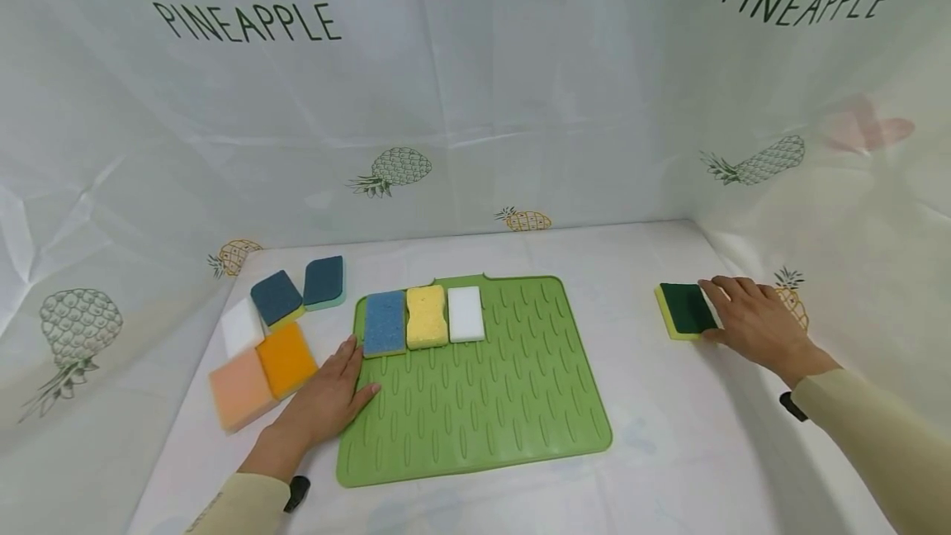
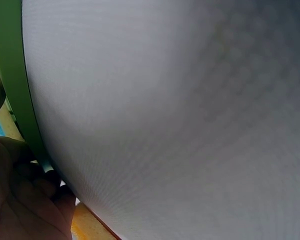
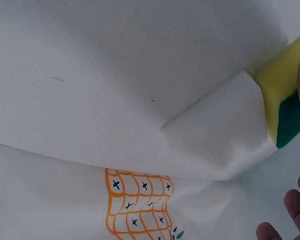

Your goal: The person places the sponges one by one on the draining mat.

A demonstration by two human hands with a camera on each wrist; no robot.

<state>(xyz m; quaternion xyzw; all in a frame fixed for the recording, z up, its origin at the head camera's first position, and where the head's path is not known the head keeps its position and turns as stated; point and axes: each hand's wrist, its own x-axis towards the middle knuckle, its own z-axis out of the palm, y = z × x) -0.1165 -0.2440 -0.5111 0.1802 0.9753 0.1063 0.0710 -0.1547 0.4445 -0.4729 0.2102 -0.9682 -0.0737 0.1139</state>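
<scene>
In the head view my left hand point(image 1: 324, 400) lies with extended fingers over the left edge of a green ridged mat point(image 1: 490, 411), fingertips close to a blue sponge point(image 1: 385, 322). Beside that sponge, along the mat's top left, are a yellow scalloped sponge point(image 1: 427, 317) and a white sponge point(image 1: 466, 314). Off to the right, my right hand point(image 1: 759, 327) pinches the right side of a yellow sponge with a dark green scouring face point(image 1: 687, 309), thumb at its near corner. The right wrist view catches the yellow side of this scouring sponge point(image 3: 274, 85), the other fingers spread apart.
Left of the mat lie two dark-faced sponges point(image 1: 277, 297) point(image 1: 324, 281), a white block point(image 1: 242, 328), an orange sponge point(image 1: 286, 359) and a peach sponge point(image 1: 241, 390). Pineapple-print sheeting point(image 1: 565, 106) rises behind and at both sides of the white-covered table point(image 1: 631, 485).
</scene>
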